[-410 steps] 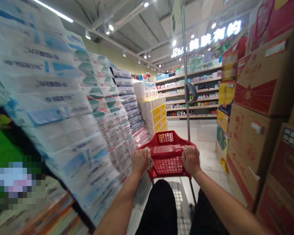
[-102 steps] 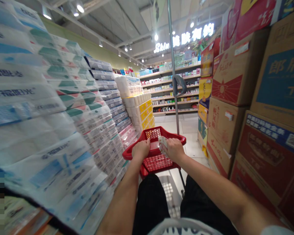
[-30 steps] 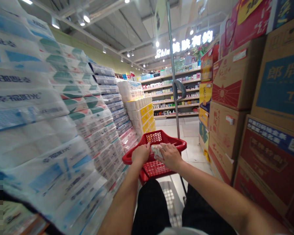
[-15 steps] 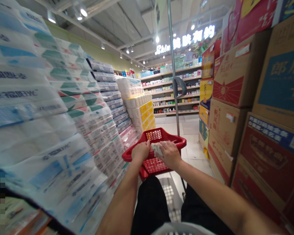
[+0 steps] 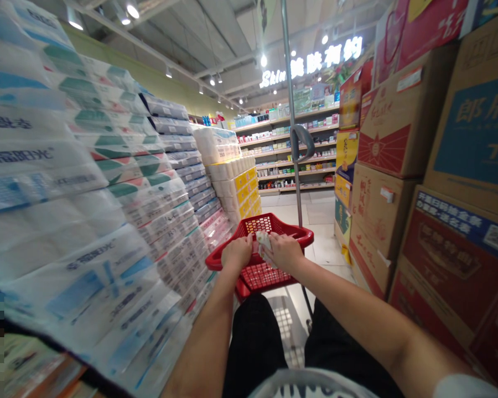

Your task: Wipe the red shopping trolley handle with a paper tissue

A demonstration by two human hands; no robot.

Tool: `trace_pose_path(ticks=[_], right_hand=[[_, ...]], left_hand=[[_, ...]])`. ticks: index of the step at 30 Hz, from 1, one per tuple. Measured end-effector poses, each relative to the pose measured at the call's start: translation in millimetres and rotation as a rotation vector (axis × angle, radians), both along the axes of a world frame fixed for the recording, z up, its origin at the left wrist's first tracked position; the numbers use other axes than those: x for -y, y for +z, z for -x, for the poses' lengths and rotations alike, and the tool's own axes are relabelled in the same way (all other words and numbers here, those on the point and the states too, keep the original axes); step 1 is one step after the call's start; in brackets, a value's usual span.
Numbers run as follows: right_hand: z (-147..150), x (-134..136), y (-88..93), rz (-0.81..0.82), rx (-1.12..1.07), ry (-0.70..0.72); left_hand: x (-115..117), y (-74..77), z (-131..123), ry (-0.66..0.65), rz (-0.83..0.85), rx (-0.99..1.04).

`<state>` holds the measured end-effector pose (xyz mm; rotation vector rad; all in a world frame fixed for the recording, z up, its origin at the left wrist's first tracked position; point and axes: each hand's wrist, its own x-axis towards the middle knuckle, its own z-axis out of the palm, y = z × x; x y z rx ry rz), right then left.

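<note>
Head view, from the far left: white toilet-roll packs (image 5: 95, 276) with blue print rise in a tall, leaning-looking pile beside you. Just past them stand green-and-white paper packs (image 5: 153, 166), then grey-blue packs (image 5: 191, 157) laid flat on one another, then white-and-yellow roll packs (image 5: 234, 190) farther down the aisle.

Your left hand (image 5: 237, 252) is curled over the near rail of the red shopping cart (image 5: 214, 260), fingers closed around it. The cart is in front of your knees, near the middle of the view, its perforated basket facing you. Below, your black trousers (image 5: 257, 331) show on either side of a strip of floor. Just right of your left hand, a crumpled pale cloth (image 5: 264, 243) lies against that same rail, gripped under your right hand (image 5: 284, 253); those fingers are bent and close together, pressing the cloth to the cart.

A metal pole (image 5: 292, 94) with a grey loop handle (image 5: 304, 142) stands up at the cart's far right side. Behind it are stocked shelves (image 5: 282, 166) below a lit sign (image 5: 313, 62). On your right, stacked cardboard cartons (image 5: 382, 210) line the aisle, with magenta gift bags (image 5: 427, 33) on top.
</note>
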<state>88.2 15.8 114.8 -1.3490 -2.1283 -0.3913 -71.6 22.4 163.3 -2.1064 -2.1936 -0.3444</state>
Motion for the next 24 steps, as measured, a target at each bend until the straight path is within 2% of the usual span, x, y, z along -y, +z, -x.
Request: trace_pose_path(ticks=[3, 8, 11, 15, 17, 21, 24], right_hand=[[2, -3, -2.9, -0.005, -0.02, -0.048], [-1, -2, -30.2, -0.254, -0.037, 0.093], [-2, -3, -20.4, -0.208, -0.008, 0.098], [2, -4, 1.1, -0.004, -0.016, -0.048], [3, -3, -2.4, -0.016, -0.038, -0.058], [-2, 2, -24.7, -0.226, -0.043, 0.076], [-7, 1, -22.9, -0.227, 0.013, 0.129]], left_hand=[[0, 0.1, -1, 0.007, 0.004, -0.002], [-1, -2.3, 3, -0.011, -0.004, 0.012], [-2, -2.5, 2, -0.006, -0.003, 0.015], [-3, -1.8, 0, 0.004, 0.003, 0.015], [-3, -2.1, 0, -0.004, 0.0, 0.018], [-2, -3.2, 3, -0.018, -0.006, 0.022], [-2, -2.9, 2, -0.015, -0.006, 0.018]])
